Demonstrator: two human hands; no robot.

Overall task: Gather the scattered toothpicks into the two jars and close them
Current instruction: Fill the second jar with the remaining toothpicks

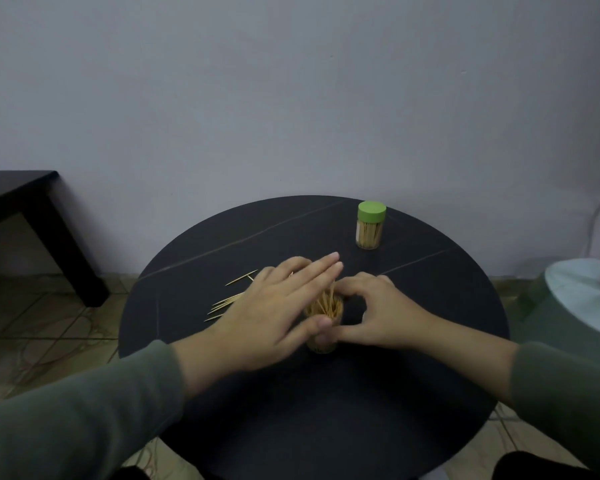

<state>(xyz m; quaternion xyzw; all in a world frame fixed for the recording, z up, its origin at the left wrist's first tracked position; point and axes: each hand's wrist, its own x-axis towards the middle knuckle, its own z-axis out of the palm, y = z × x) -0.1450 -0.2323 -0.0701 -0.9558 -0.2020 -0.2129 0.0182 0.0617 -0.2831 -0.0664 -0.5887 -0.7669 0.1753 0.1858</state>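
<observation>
An open clear jar (323,315) full of upright toothpicks stands in the middle of the round black table (413,375). My right hand (378,311) curls round the jar from the right, thumb and fingers on its rim. My left hand (278,306) lies over the jar's left side with straight fingers, the thumb touching the jar's front wall. Several loose toothpicks (227,301) lie on the table left of my left hand. A second jar (370,226) with a green lid on stands at the back of the table, filled with toothpicks.
A dark low table (32,216) stands at the left by the wall. A pale green and white object (582,303) sits at the right edge, close to the round table. Tiled floor shows on the left.
</observation>
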